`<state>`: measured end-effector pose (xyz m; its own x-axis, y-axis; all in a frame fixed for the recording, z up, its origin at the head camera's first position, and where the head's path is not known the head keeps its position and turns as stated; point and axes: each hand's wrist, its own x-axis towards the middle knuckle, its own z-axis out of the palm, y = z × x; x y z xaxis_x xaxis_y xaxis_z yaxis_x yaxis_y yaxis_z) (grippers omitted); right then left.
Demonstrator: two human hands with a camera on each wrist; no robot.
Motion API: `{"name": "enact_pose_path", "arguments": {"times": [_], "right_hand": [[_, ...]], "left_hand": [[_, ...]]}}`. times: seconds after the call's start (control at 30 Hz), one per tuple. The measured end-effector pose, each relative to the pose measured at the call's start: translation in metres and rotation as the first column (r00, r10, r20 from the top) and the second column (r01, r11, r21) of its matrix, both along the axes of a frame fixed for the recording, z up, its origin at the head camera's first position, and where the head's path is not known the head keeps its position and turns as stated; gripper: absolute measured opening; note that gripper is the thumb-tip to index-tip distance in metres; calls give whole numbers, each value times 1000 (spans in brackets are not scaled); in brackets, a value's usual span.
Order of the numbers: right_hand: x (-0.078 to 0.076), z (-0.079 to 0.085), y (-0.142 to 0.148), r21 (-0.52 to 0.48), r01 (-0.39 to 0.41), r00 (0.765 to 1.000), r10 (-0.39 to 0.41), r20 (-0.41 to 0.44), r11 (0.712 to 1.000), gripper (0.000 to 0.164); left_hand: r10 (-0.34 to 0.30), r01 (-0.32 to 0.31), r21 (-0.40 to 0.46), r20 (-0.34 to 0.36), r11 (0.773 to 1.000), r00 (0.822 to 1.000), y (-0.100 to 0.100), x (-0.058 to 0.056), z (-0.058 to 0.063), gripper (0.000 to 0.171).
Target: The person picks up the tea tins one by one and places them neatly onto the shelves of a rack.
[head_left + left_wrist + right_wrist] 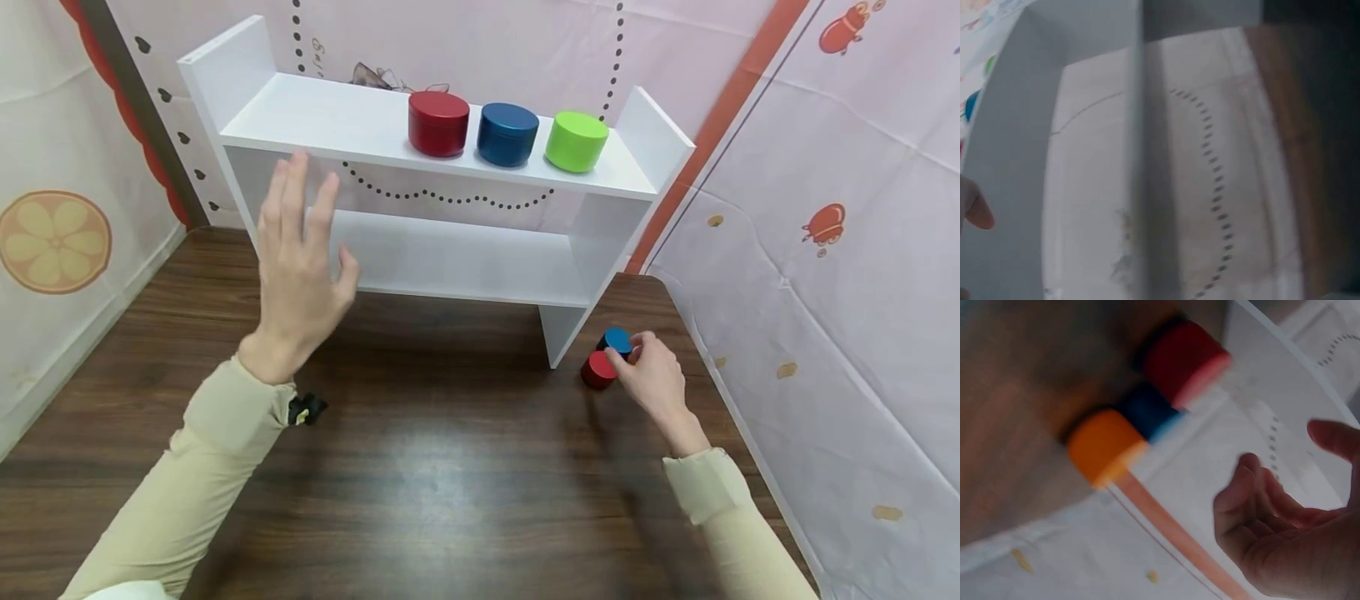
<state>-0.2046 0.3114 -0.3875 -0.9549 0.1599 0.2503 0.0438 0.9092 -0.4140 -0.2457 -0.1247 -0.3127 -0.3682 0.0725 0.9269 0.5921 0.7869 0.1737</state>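
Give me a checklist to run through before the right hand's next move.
1. Right hand free: ok. The right wrist view shows a gap between thumb and fingers.
2. Left hand free: ok. Fingers spread, holding nothing.
3. Cylindrical metal-looking tins upright on the white two-tier board shelf: ok. Upper red tin, upper blue tin and lime-green tin stand apart.
4. Lower red tin and lower blue tin on the brown wood-grain table: ok.
5. Orange cylindrical tin visible from the head: not ok. Only the right wrist view shows it.
6. Right hand touching a lower tin: cannot tell.
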Motion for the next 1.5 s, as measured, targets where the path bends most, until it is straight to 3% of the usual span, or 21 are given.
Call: {"name": "enact_pose_path", "arguments": {"times": [0.07,0.17,0.33,0.43,0.5,0.87,1.23,1.5], "right_hand": [[0,-9,3,32,18,993,-21,117,999,52],[-1,-18,5,61,45,970,-58,237,997,56],[-6,-28,5,74,84,944,-104,314,994,57],[-10,-33,6,67,88,934,-106,341,994,55],[-11,-36,6,62,87,927,-104,360,994,54],[-20,-45,7,17,76,924,-77,374,997,75],[-20,-51,4,-31,53,938,-39,344,998,75],[-14,-45,-1,-43,20,958,-7,288,999,74]], "left_hand": [[-1,2,-31,31,1000,1000,1,0,-13,67],[31,-12,-126,152,992,988,-1,0,-30,60],[112,-20,-253,356,967,928,-7,5,-53,54],[148,-19,-295,420,955,895,-9,8,-62,57],[158,-19,-309,432,951,888,-9,9,-66,59],[212,-40,-394,403,918,890,-11,12,-74,68],[214,-46,-401,386,915,897,-12,13,-75,68],[209,-46,-391,384,919,899,-12,11,-76,66]]}}
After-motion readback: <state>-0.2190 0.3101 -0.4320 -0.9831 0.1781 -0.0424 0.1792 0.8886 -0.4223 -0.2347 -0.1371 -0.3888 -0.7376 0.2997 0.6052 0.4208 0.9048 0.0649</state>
